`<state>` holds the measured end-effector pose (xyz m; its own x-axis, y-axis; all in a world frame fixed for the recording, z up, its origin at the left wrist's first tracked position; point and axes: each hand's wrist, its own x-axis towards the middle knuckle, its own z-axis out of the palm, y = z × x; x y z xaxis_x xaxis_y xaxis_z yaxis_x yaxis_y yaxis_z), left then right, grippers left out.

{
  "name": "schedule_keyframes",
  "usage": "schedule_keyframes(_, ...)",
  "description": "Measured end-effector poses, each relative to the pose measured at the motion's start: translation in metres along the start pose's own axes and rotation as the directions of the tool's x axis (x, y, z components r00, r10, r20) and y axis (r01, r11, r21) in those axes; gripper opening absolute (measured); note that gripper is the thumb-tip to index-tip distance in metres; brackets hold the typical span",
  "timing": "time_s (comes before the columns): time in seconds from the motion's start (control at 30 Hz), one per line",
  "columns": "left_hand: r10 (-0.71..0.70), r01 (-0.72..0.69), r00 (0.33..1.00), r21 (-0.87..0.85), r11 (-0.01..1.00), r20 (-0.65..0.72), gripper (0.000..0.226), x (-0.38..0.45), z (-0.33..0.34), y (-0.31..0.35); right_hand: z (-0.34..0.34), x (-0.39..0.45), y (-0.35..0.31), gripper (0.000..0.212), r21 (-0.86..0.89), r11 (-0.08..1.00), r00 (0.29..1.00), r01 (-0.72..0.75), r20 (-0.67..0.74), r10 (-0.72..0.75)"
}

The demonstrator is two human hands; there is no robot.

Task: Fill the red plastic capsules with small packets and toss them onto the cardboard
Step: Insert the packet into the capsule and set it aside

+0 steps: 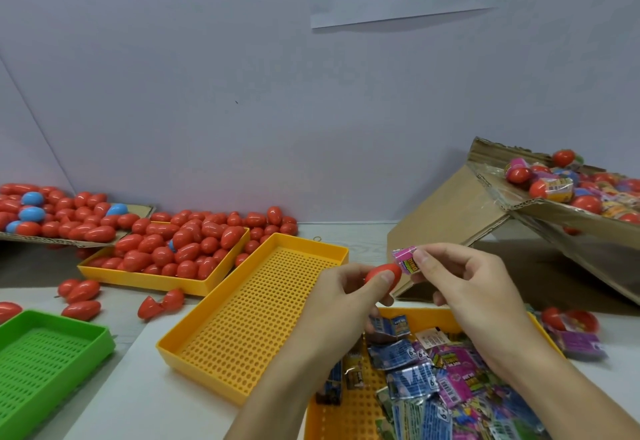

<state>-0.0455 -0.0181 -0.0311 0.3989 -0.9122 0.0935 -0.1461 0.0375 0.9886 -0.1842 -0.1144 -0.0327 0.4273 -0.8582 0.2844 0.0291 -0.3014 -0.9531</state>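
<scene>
My left hand grips a red plastic capsule between thumb and fingers, in the middle of the view. Right beside it, my right hand pinches a small folded pink packet just above the capsule. Below both hands a yellow tray holds several blue, pink and green packets. At the right, a tilted cardboard sheet carries several filled capsules. Another yellow tray at the left is heaped with red capsules.
An empty perforated yellow tray lies between the hands and the capsule heap. A green tray sits at the lower left. Loose red capsules lie on the table. More capsules, some blue, rest on flat cardboard at far left. A wall stands behind.
</scene>
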Motion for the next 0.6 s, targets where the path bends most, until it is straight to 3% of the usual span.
schedule_keyframes(0.2,-0.03,0.035,0.999,-0.114,0.993,0.041,0.02,0.0013,-0.0006,-0.0003,0.0003,-0.0004,-0.0005,0.013,0.02,0.999,0.998,0.046,0.047,-0.047)
schedule_keyframes(0.43,-0.077,0.087,0.995,-0.203,0.975,0.059,0.047,0.002,-0.0024,0.0004,0.0014,-0.0011,-0.0012,0.016,0.056,0.997,0.993,0.047,0.11,-0.053)
schedule_keyframes(0.6,-0.078,0.089,0.996,-0.234,0.968,0.053,0.036,0.0032,-0.0041,-0.0026,-0.0007,-0.0019,-0.0031,0.015,0.07,0.997,0.993,0.041,0.111,-0.049)
